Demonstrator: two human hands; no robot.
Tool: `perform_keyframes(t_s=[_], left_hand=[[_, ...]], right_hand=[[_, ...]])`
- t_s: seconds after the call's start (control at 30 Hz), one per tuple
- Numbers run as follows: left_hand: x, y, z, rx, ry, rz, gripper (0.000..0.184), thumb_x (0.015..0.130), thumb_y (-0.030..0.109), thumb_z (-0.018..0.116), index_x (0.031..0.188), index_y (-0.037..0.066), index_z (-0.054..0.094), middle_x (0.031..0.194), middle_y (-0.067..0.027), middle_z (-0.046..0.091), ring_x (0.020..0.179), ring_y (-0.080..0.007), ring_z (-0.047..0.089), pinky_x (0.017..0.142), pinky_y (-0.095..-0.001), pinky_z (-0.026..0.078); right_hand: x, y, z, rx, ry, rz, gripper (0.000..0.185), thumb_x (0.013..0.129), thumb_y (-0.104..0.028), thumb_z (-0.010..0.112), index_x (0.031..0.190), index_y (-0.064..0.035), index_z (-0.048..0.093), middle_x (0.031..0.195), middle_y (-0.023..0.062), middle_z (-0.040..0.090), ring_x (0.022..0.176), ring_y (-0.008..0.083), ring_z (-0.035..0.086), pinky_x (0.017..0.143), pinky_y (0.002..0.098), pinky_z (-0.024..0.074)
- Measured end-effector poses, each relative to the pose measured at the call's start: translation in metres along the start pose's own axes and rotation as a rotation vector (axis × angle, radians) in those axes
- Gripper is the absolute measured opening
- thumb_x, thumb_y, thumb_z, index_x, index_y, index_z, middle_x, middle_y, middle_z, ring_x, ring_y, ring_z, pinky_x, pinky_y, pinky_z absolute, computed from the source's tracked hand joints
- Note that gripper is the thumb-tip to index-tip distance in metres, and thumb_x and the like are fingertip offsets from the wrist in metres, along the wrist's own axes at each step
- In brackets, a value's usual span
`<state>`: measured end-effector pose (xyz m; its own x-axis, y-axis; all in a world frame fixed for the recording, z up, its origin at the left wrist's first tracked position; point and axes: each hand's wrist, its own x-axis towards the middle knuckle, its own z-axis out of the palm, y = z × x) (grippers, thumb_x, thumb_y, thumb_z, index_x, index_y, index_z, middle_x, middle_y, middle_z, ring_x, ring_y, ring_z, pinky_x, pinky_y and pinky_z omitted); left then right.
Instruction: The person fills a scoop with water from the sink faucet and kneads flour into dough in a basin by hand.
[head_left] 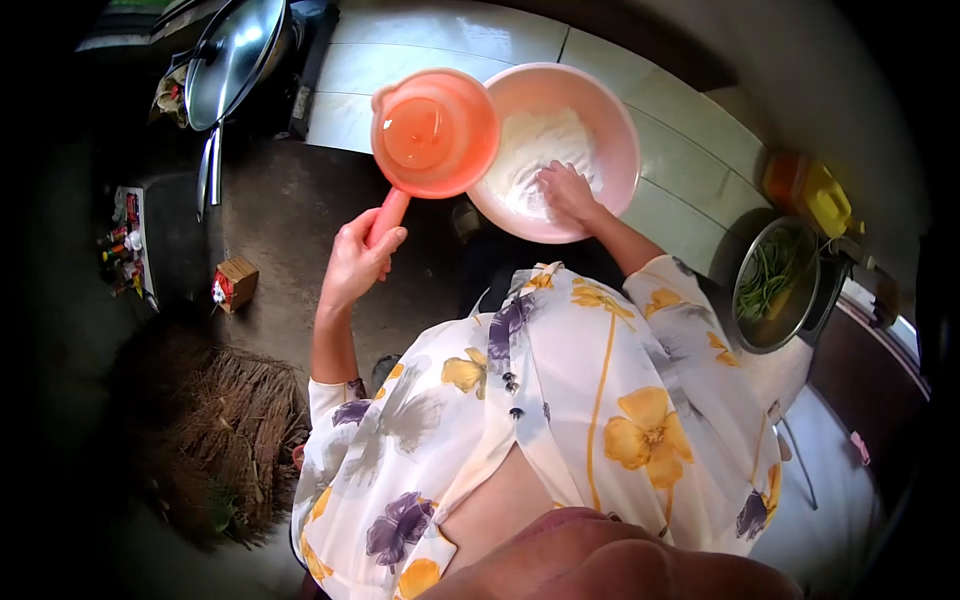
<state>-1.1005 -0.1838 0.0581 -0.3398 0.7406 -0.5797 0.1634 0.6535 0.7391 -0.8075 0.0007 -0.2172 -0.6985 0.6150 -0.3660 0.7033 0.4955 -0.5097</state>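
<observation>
"At the left rim of the pink basin (618,150), what's there?"

"An orange dipper (480,130), seemingly holding liquid (415,135); left hand (358,252) closed around its handle (391,214). Right hand (568,192) touches white powder (540,135), grip unclear."

"Risk?"

"A tilted dipper could spill."

"Direction?"

"Long axis slants, handle toward the wearer (560,370), slightly left."

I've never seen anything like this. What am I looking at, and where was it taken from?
There's no machine here, just a person's bare hands. A camera worn on the head looks down past the flowered shirt. The left hand grips the handle of an orange dipper that seems to hold clear liquid. The right hand touches white powder in a pink basin at the tiled counter. Over to the right, greens lie in a round bowl.
</observation>
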Motion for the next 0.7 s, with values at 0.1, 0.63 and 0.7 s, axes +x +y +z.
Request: perform_keyframes(t_s=[0.1, 0.63, 0.7], left_hand=[[-0.004, 0.007, 0.018, 0.106, -0.033, 0.035, 0.035, 0.093, 0.022, 0.072, 0.116, -0.003, 0.065, 0.067, 0.0018, 0.056, 0.050, -0.0056, 0.052, 0.044, -0.0235, 0.043], [-0.017, 0.002, 0.044, 0.281, 0.028, 0.033, 0.036, 0.089, 0.022, 0.072, 0.114, -0.004, 0.067, 0.069, -0.0095, 0.063, 0.057, -0.0139, 0.061, 0.053, -0.0320, 0.049], [-0.012, -0.002, 0.048, 0.197, 0.010, -0.008, 0.035, 0.090, 0.022, 0.072, 0.114, -0.004, 0.067, 0.068, -0.0068, 0.062, 0.056, -0.0112, 0.060, 0.050, -0.0297, 0.048]], right_hand=[[-0.019, -0.001, 0.007, 0.113, -0.218, -0.143, 0.022, 0.093, -0.018, 0.054, 0.107, -0.0152, 0.071, 0.125, 0.0132, 0.061, 0.123, 0.0385, 0.055, 0.095, 0.0599, 0.0484], [-0.018, 0.008, -0.010, -0.029, -0.102, -0.040, 0.024, 0.088, -0.012, 0.056, 0.108, -0.0130, 0.070, 0.120, 0.0106, 0.062, 0.114, 0.0389, 0.058, 0.092, 0.0585, 0.0501], [-0.019, 0.017, 0.015, 0.019, -0.176, -0.199, 0.025, 0.088, -0.012, 0.056, 0.109, -0.0130, 0.070, 0.119, 0.0120, 0.063, 0.112, 0.0389, 0.060, 0.097, 0.0561, 0.0483]])
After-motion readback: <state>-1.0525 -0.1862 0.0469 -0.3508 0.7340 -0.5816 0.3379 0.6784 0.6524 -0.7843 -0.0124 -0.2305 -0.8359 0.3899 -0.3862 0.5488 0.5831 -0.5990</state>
